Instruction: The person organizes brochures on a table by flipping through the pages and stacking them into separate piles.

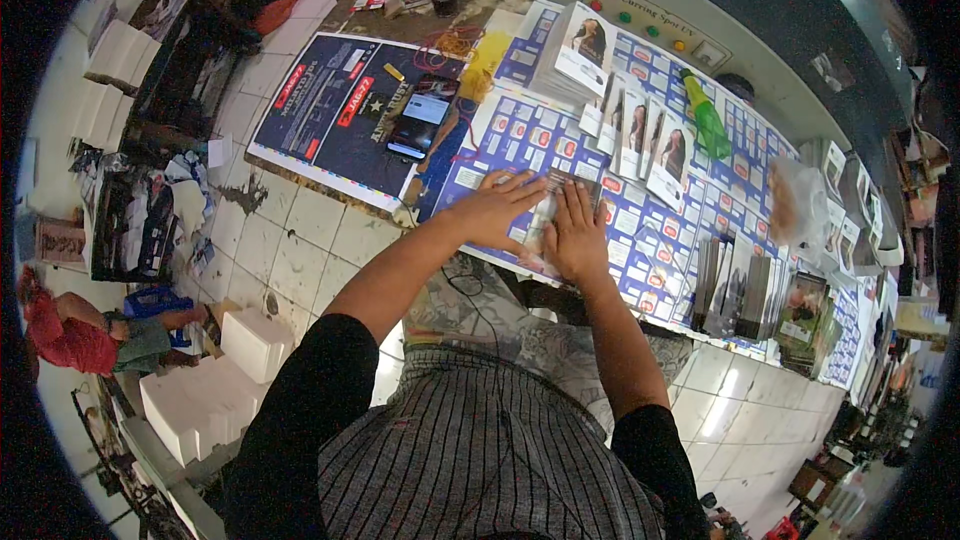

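Note:
My left hand [495, 212] lies flat near the front edge of the table, its fingers stretched out to the right. Beside it my right hand [577, 240] is also flat, with its fingers pointing away from me. Both press on a small flat piece with a dark far end [590, 186]; my hands cover most of it, so I cannot tell its kind. Under it spreads a blue printed sheet [625, 230] with white and red labels. Just beyond my right hand lie several narrow stacks of printed cards [632, 135], and a taller card stack [578, 52] stands behind them.
A phone [420, 125] rests on a dark poster [330, 120] at left. A green bottle [707, 120] lies at the back right, before a machine panel [640, 15] with coloured buttons. More card bundles [738, 285] stand right. At far left is another person [85, 335].

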Motion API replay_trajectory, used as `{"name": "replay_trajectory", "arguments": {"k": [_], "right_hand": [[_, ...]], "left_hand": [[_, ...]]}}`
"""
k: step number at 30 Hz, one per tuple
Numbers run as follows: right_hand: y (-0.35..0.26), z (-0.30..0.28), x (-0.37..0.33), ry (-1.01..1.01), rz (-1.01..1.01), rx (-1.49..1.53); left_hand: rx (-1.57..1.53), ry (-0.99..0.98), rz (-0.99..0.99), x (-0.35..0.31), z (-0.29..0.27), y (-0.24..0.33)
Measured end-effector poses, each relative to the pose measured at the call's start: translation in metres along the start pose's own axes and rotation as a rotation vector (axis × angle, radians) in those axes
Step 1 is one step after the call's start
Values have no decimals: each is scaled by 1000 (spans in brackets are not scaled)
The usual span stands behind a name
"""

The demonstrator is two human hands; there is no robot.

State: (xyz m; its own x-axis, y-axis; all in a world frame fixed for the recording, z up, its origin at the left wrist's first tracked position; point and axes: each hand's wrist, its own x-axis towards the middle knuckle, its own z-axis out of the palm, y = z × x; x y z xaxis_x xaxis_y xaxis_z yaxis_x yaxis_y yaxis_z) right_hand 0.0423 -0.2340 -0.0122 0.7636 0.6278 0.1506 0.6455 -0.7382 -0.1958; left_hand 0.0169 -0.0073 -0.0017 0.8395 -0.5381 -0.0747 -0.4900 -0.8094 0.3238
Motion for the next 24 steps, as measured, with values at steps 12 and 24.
{"name": "replay_trajectory", "arguments": {"k": [12, 24], "right_hand": [[22, -13, -1, 7, -13, 177], [23, -13, -5, -42, 41, 52]], "left_hand": [[50, -33, 10, 1, 4, -5], [-9, -44, 23, 0, -1, -2]]}}
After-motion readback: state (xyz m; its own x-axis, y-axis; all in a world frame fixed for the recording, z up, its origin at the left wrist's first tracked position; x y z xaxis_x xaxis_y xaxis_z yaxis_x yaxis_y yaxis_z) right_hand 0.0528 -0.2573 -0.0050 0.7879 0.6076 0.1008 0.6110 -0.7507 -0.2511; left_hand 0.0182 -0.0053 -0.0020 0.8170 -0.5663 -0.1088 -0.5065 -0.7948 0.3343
